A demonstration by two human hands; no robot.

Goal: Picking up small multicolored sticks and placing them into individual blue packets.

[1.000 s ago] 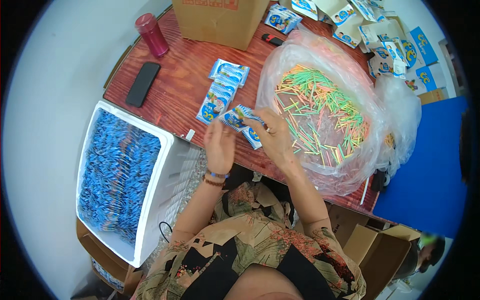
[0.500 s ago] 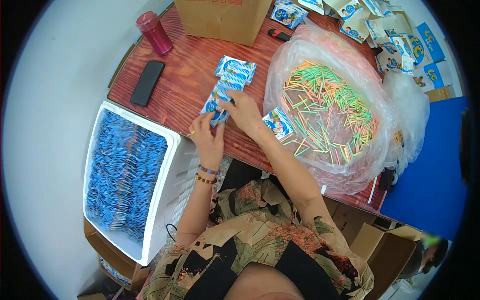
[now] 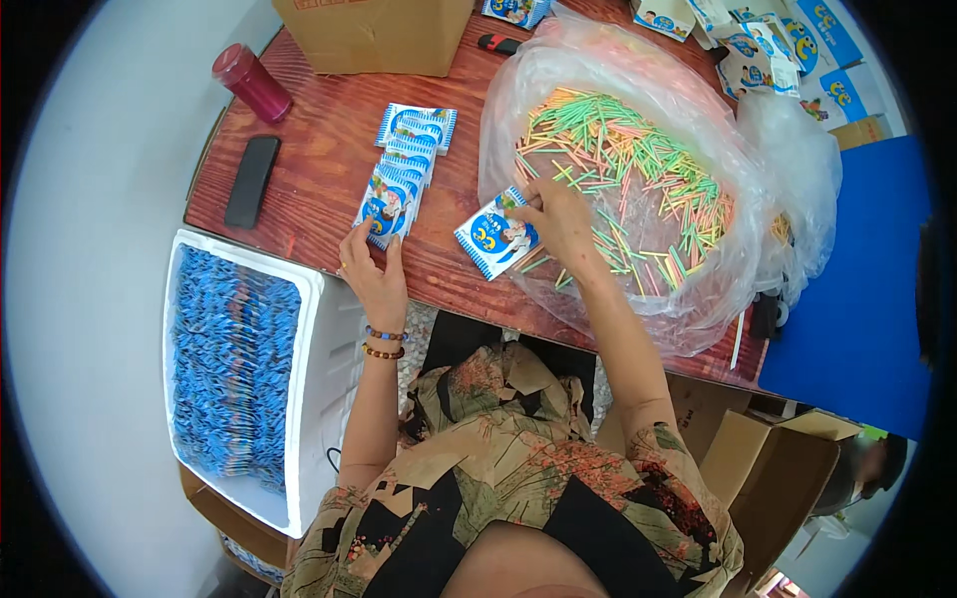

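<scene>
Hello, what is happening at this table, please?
A person sits at a wooden table and works with small blue-and-white packets. The left hand rests on the near end of a row of packets. The right hand holds one packet at the edge of a clear bag full of coloured sticks. A white box to the left is filled with blue packets. A phone, a red bottle and a cardboard box are further back.
</scene>
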